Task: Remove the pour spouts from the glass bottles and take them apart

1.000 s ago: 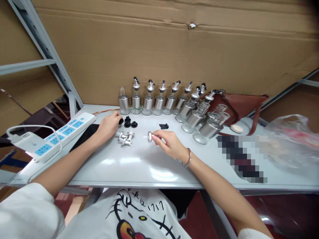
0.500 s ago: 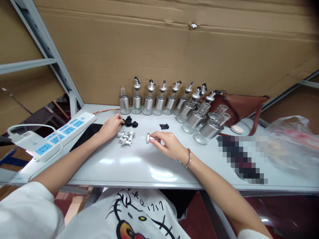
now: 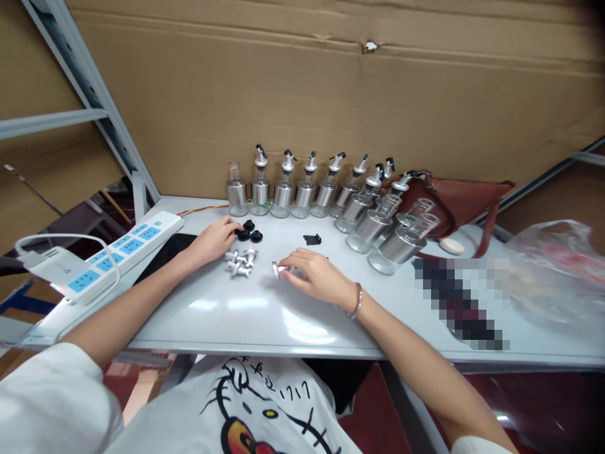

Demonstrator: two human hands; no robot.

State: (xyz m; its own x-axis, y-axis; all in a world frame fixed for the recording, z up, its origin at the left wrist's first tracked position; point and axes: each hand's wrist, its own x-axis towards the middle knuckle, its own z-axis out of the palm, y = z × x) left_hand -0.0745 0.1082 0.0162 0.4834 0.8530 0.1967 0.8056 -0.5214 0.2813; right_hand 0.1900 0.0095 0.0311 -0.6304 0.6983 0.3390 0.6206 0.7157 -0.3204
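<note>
My right hand (image 3: 316,272) pinches a silver pourer spout (image 3: 275,270) just above the table, its round base facing left. My left hand (image 3: 218,238) is at the small pile of black rubber stoppers (image 3: 256,236), its fingertips closed on a black stopper (image 3: 239,231) that they partly cover. Between the hands, nearer to me, several loose silver pourer spouts (image 3: 241,262) lie in a heap. A few small black flip caps (image 3: 312,239) rest beyond my right hand.
Glass bottles with steel sleeves (image 3: 284,193) stand in a row at the back, most topped with pourers. Uncapped bottles (image 3: 399,243) stand at the right. A white power strip (image 3: 118,258) and dark flat object (image 3: 166,251) lie left; a brown bag (image 3: 466,202) and plastic bag (image 3: 558,271) right.
My right hand has moved slightly left with the pourer spout, turning it a little. My left hand has shifted slightly right over the black stoppers.
</note>
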